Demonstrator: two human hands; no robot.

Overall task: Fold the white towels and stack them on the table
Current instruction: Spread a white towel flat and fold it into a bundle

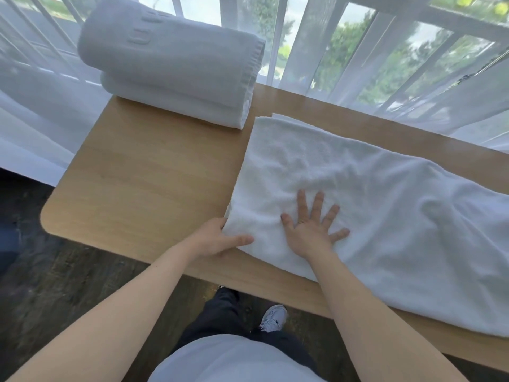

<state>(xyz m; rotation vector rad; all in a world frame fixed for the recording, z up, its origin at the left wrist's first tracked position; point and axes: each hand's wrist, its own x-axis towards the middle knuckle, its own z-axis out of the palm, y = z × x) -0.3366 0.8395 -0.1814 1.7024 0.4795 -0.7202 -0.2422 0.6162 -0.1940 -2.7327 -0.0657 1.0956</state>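
White terry towel, partly folded, lies spread over the right half of the light wooden desk, its right end running out of view. A stack of folded white towels sits at the desk's far left corner, just beside the spread towel's far left corner. The right hand presses flat on the towel, fingers spread apart. The left hand grips the towel's near left corner, thumb on top.

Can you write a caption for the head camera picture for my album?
Left hand grips the towel corner, right hand presses it flat, beside the folded stack on the table.
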